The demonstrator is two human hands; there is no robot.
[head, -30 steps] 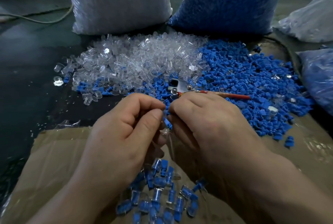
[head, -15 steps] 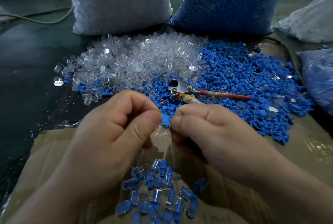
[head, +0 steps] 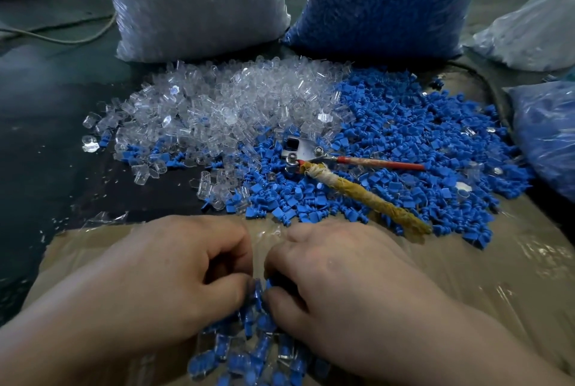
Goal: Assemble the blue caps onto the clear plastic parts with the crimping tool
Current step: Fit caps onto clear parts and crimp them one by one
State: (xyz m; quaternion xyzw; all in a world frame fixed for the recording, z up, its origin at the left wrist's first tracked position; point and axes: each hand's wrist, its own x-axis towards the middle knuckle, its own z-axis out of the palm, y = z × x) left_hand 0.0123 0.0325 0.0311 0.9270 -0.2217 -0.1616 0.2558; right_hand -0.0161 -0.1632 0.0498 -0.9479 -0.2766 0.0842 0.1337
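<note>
Left hand [head: 161, 280] and right hand [head: 336, 286] meet thumb to thumb, fingers curled, low over the finished pile [head: 249, 351]. A capped piece [head: 257, 290] sits between the thumbs, but whether it is pinched or already loose cannot be told. The step looks like setting a joined piece down. Next comes picking from the clear parts [head: 217, 105] and blue caps [head: 420, 137] heaped ahead. The crimper [head: 311, 155] lies untouched on the caps. Film-covered cardboard [head: 466, 277] lies under the hands on a dark surface [head: 46, 137]; two full bags [head: 199, 3] stand behind.
</note>
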